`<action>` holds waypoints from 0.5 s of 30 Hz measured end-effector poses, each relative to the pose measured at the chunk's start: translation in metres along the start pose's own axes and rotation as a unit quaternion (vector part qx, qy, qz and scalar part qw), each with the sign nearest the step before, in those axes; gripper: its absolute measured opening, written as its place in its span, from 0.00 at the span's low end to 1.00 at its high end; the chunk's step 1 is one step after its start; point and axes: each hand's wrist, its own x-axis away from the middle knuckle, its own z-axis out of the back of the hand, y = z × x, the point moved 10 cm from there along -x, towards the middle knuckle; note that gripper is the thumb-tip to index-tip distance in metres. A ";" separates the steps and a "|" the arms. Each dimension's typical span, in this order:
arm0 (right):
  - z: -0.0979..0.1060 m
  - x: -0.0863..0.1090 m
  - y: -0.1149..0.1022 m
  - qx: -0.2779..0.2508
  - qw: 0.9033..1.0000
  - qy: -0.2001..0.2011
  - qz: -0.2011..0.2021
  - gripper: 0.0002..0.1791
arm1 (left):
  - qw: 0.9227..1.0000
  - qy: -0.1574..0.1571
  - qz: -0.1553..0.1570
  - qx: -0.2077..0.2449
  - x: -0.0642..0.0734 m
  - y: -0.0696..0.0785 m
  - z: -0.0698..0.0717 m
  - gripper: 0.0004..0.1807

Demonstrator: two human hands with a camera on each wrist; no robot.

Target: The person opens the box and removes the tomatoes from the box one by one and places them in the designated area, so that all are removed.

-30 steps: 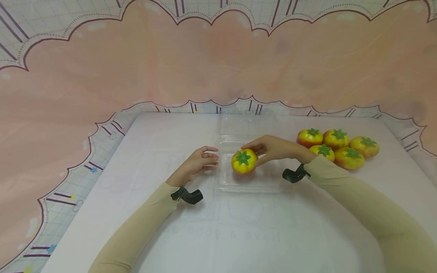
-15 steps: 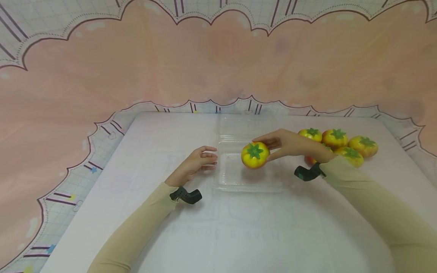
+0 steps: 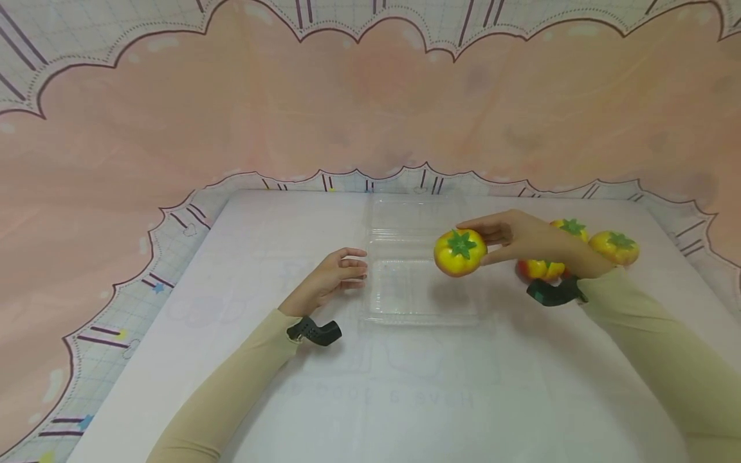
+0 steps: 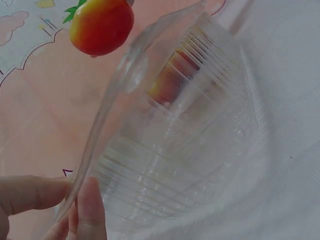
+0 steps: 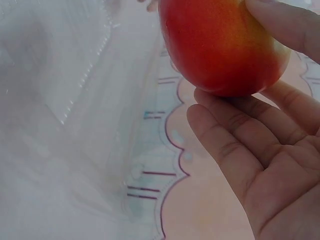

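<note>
My right hand (image 3: pixel 527 241) holds a yellow-red tomato (image 3: pixel 460 253) with a green star-shaped leaf top, above the right side of a clear plastic container (image 3: pixel 399 289). In the right wrist view the thumb lies on one side of the tomato (image 5: pixel 225 50) and fingertips touch its underside. My left hand (image 3: pixel 327 276) is at the container's left edge. The left wrist view shows its thumb and fingers (image 4: pixel 91 205) pinching the clear rim. A red-yellow shape (image 4: pixel 175 75) shows through the wall there; whether it is a reflection I cannot tell.
Behind the container's base lies its opened clear lid (image 3: pixel 417 212). At the right several more tomatoes (image 3: pixel 615 247) stand together on the white table (image 3: pixel 278 399), partly hidden by my right arm. A peach-coloured patterned cloth (image 3: pixel 347 109) hangs behind.
My right hand has lifted the tomato from low over the container's base and carried it up and to the right. The left hand has stayed at the left edge.
</note>
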 end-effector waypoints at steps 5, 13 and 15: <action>0.011 0.015 0.005 0.004 1.000 0.020 -0.022 0.35 | 1.000 -0.005 -0.003 0.008 0.000 0.001 0.000 0.26; 0.027 0.040 0.025 -0.013 0.996 0.051 -0.074 0.35 | 1.000 -0.007 -0.005 0.007 -0.001 -0.001 0.001 0.26; 0.032 0.047 0.030 -0.006 0.995 0.060 -0.085 0.35 | 1.000 -0.007 -0.003 0.004 -0.001 -0.001 0.001 0.26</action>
